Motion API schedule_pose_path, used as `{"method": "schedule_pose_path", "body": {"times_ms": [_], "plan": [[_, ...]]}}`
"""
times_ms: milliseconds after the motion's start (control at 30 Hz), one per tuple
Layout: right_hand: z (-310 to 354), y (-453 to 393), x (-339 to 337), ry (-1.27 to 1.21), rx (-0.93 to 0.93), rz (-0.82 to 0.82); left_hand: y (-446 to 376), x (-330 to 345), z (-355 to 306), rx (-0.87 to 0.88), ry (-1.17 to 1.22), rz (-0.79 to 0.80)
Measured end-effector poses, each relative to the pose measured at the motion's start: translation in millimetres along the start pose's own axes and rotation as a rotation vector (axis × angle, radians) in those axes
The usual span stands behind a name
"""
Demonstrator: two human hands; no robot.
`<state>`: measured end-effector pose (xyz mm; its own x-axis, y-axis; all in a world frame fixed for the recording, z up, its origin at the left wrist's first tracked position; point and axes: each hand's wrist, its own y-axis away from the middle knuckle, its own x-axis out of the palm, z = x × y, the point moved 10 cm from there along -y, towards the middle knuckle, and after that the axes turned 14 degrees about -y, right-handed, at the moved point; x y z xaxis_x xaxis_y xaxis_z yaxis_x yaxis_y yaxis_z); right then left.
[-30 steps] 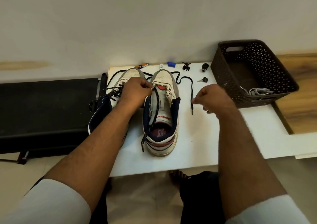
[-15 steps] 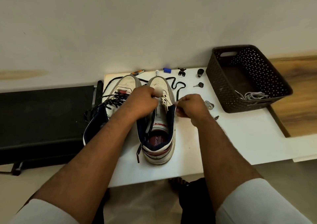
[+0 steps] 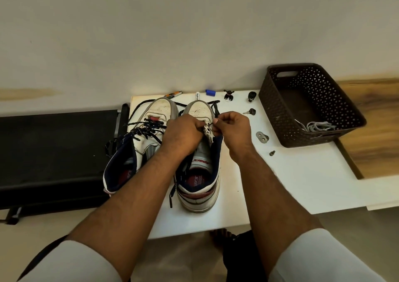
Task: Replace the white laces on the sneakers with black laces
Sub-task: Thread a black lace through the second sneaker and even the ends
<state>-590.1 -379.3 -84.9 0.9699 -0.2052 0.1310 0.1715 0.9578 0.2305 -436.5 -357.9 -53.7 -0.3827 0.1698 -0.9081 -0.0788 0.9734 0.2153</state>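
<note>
Your right hand [image 3: 232, 128] has come back in from the open table: a second ago it hovered well to the right with the lace end, and now, in the head view, its fingertips [image 3: 216, 123] pinch the black lace [image 3: 213, 108] right at the upper eyelets of the right sneaker [image 3: 199, 173]. Your left hand [image 3: 183, 132] has hardly moved; it sits curled over the tongue area of that same sneaker, apparently gripping the upper to steady it, though exactly what the fingers hold is hidden. To my eye you have finished drawing slack and are about to feed the tip through the next eyelet.

The left sneaker [image 3: 149, 134], just beside it, already carries black lacing across its front, with loose ends trailing off to the left. So the job looks more than halfway done. The white laces [image 3: 315, 127] lie in the dark basket [image 3: 280, 117] at the right of the white table [image 3: 291, 184]. A key [image 3: 250, 111], a metal plate [image 3: 262, 136] and a small screw [image 3: 272, 152] lie between you and the basket.

On writing: the red insole of the right sneaker has white lettering and the tongue a red label, but both are too blurred to read. A small white tube [image 3: 197, 96] by the wall bears print that is likewise illegible.
</note>
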Motion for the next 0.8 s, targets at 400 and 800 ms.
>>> {"method": "schedule_pose_path", "body": {"times_ms": [400,800], "plan": [[-2,-6,-5,0.128,-0.105,-0.115,0,7,-1,-0.005,-0.1,0.011],[-2,-4,11,0.059,0.004,0.079,-1,8,2,-0.009,-0.04,-0.062]]}}
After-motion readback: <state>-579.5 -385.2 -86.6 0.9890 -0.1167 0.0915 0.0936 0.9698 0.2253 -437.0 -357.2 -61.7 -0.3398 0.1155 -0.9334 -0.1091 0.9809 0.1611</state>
